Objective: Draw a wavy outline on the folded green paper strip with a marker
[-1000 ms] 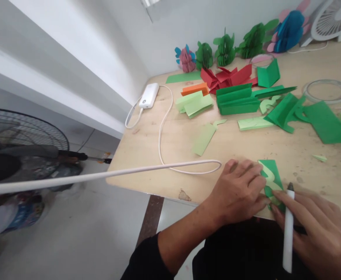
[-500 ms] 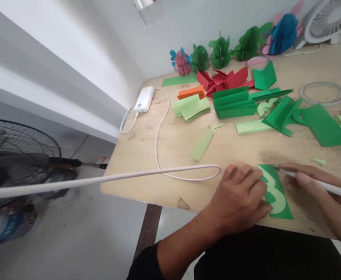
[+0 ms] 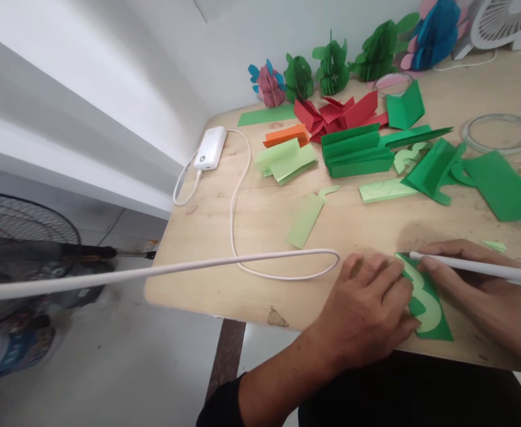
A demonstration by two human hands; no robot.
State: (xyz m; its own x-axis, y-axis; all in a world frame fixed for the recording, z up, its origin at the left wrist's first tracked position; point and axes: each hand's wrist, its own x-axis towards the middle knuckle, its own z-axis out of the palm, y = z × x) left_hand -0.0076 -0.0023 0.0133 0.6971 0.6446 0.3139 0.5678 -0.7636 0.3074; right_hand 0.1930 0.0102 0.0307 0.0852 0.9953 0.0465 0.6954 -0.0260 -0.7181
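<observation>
A light green curvy paper cutout point(image 3: 428, 314) lies on a dark green paper rectangle point(image 3: 444, 332) near the table's front edge. My left hand point(image 3: 371, 302) rests over their left side, fingers bent and slightly apart, pressing down; its fingertips cover part of the cutout. In my right hand point(image 3: 478, 296) is a white pen point(image 3: 474, 265), pinched between thumb and fingers. Its dark tip is at the upper left corner of the green rectangle, by the cutout's top end. The right hand's side leans on the table.
Folded green papers point(image 3: 358, 151), red papers point(image 3: 340, 115) and light green papers point(image 3: 287, 160) lie behind the hands. A white power bank point(image 3: 210, 148) has a cable point(image 3: 287, 255) looping across the left side. Tape rolls point(image 3: 498, 133), paper figures point(image 3: 333, 68) and a small fan point(image 3: 505, 24) stand farther back.
My right hand has moved left, bringing the pen tip along the top edge of the green rectangle to its left corner. The view has shifted slightly; my left hand stays in place.
</observation>
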